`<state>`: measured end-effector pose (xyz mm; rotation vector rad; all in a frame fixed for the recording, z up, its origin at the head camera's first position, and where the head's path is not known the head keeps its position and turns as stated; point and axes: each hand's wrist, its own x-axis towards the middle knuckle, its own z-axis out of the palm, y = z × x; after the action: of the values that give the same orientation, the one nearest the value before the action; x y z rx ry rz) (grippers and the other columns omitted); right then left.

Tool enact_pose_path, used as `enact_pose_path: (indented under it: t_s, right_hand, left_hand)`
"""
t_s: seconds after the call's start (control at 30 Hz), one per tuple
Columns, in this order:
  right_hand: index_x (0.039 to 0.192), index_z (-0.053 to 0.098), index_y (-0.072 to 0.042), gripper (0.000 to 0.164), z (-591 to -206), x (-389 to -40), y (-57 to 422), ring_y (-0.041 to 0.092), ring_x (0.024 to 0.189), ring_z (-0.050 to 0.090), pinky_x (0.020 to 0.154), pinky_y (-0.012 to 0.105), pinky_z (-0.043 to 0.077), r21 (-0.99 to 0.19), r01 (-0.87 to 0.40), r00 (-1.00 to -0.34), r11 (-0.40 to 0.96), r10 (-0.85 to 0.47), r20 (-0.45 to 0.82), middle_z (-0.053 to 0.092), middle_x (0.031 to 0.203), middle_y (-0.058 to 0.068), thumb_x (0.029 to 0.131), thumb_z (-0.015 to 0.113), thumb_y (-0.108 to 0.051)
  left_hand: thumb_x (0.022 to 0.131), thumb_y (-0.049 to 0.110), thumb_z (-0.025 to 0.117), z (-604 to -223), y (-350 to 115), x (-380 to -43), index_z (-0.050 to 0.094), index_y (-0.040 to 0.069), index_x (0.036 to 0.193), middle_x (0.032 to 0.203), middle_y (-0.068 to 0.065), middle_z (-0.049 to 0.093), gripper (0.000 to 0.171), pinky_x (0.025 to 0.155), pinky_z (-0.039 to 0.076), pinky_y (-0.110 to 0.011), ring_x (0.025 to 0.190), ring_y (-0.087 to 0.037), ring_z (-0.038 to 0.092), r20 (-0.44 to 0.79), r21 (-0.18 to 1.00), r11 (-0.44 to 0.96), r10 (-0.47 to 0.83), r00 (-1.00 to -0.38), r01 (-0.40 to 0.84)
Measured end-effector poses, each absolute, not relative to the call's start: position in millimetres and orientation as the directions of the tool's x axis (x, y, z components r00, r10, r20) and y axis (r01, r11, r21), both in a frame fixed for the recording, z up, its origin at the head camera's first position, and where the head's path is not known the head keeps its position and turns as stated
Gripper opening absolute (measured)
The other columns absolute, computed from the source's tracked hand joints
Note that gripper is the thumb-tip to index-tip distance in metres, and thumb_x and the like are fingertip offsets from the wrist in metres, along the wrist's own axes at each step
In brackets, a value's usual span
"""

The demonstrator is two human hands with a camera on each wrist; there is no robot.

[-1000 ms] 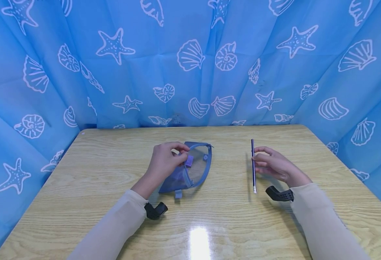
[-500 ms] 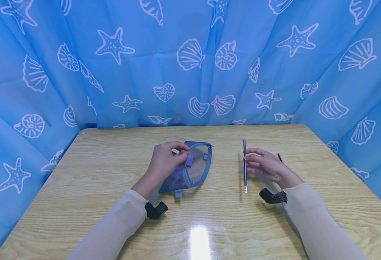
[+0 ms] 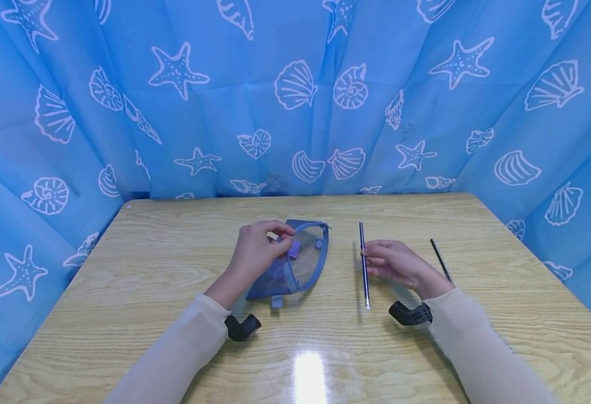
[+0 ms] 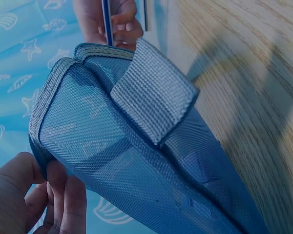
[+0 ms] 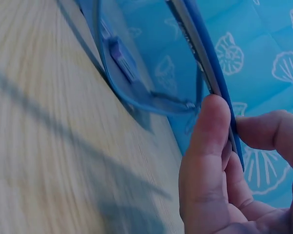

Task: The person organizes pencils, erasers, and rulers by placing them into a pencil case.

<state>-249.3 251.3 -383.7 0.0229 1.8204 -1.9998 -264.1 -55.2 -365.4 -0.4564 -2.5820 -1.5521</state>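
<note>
A blue see-through mesh zipper pouch (image 3: pixel 266 285) lies on the table with its mouth gaping to the right. My left hand (image 3: pixel 253 251) pinches the upper rim of that mouth between thumb and fingers, plain in the left wrist view. A small purple block (image 3: pixel 294 250), perhaps an eraser, shows inside the pouch. To the right of the pouch, my right hand (image 3: pixel 400 265) holds a slim dark blue pencil (image 3: pixel 364 266) with a pale stripe. The thumb and fingertips pinch it near its middle, above the table. Its far end points away from me.
A second thin dark stick, pencil-like (image 3: pixel 442 259), lies on the table behind my right wrist, its near end hidden by the sleeve. Black wrist mounts (image 3: pixel 410 314) sit on both wrists. A blue seashell curtain (image 3: pixel 295 129) hangs behind the wooden table (image 3: pixel 174 348).
My right hand has moved left toward the pouch with the pencil, uncovering the second stick on the table. My left hand stays at the pouch rim.
</note>
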Motion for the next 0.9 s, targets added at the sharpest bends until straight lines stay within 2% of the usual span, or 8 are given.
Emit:
enact_pose_path:
  t_s: [0.33, 0.6, 0.9]
  right_hand:
    - [0.112, 0.053, 0.006, 0.017, -388, -249, 227, 0.008, 0.079, 0.064, 0.074, 0.022, 0.057, -0.949, 0.316, -0.895, -0.002, -0.333, -0.297, 0.063, 0.093, 0.003, 0.098, 0.05, -0.004]
    - [0.108, 0.055, 0.006, 0.014, -390, -252, 217, 0.006, 0.07, 0.06, 0.07, 0.021, 0.057, -0.949, 0.314, -0.877, -0.024, -0.389, -0.281, 0.057, 0.074, -0.001, 0.096, 0.049, 0.0]
    - [0.112, 0.053, 0.009, 0.02, -389, -255, 209, 0.006, 0.073, 0.059, 0.07, 0.02, 0.055, -0.954, 0.3, -0.873, 0.01, -0.401, -0.279, 0.059, 0.082, 0.001, 0.097, 0.05, -0.003]
  left_hand:
    - [0.087, 0.013, 0.068, -367, -55, -264, 0.076, 0.019, 0.095, 0.083, 0.003, 0.067, 0.012, 0.054, 0.053, -0.031, 0.058, -0.011, 0.067, 0.231, 0.845, 0.442, 0.208, -0.95, 0.302]
    - [0.087, 0.013, 0.069, -366, -55, -264, 0.076, 0.019, 0.095, 0.084, 0.004, 0.067, 0.012, 0.053, 0.052, -0.031, 0.058, -0.01, 0.067, 0.227, 0.84, 0.454, 0.205, -0.952, 0.298]
    - [0.087, 0.013, 0.07, -366, -53, -264, 0.076, 0.019, 0.095, 0.083, 0.004, 0.068, 0.012, 0.055, 0.053, -0.03, 0.058, -0.009, 0.067, 0.23, 0.838, 0.456, 0.206, -0.951, 0.301]
